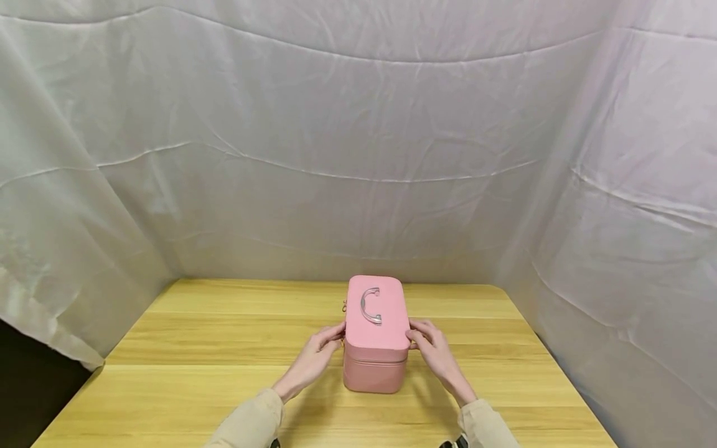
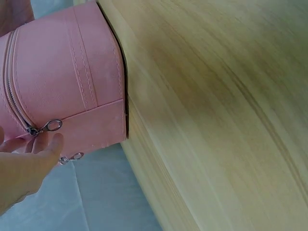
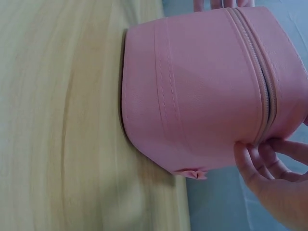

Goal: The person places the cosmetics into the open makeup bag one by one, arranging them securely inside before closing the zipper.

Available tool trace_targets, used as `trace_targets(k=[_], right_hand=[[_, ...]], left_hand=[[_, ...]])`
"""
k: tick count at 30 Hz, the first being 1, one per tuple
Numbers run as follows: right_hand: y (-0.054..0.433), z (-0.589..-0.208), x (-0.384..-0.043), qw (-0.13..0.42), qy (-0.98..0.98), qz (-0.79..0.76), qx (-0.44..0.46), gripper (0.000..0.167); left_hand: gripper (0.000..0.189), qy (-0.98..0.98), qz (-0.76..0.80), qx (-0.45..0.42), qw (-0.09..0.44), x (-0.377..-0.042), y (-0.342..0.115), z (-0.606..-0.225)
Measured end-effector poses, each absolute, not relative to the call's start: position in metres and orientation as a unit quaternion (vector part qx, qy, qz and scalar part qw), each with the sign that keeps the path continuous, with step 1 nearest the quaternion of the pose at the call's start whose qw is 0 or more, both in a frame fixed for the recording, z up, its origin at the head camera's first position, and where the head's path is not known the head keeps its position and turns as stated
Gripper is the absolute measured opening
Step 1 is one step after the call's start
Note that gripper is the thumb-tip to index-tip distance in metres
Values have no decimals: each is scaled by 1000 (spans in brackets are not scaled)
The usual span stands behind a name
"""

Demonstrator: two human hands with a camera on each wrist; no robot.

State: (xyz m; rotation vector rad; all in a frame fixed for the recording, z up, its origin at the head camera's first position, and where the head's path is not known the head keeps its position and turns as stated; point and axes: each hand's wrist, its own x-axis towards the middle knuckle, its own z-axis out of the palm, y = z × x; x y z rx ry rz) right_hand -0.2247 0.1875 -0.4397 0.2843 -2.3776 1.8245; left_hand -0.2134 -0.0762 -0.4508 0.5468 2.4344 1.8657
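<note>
A pink zippered carrying case (image 1: 376, 311) stands upright on the wooden table, its lid on and a silver handle (image 1: 366, 306) on top. At its left side is my left hand (image 1: 315, 356), fingertips against the side by the seam. In the left wrist view the thumb lies close to a metal zipper pull (image 2: 53, 125), and a second zipper pull (image 2: 76, 157) hangs beyond it. My right hand (image 1: 435, 350) touches the opposite side, its fingertips along the zipper (image 3: 262, 82). The thumb rests below that seam in the right wrist view. Neither hand's palm meets the case.
The wooden table (image 1: 224, 348) runs out on both sides of the case. Pale fabric curtains (image 1: 358, 218) hang behind it and along both sides. A dark area (image 1: 33, 379) shows past the table's left edge. A small pink tab (image 3: 192, 174) sticks out low on the case.
</note>
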Motion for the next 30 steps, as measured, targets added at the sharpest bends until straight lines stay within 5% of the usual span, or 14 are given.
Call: trace_targets(k=[12,16,22,30], right_hand=[[182,-446,-224,175,-828,507,163,37],[181,-449,-223,158,-833,504,162,34],[183,-449,-224,98,-841,509,155,58],[186,-449,-224,110,-858,460,201,87]], left_hand=[[44,781,599,163,-64,-219,-67,-460],[41,799,570,157,-106,-222,-66,-461],[39,816,543,148,-134,-227,-65,-459],[30,839,498,140,-168,-232,-66,-459]])
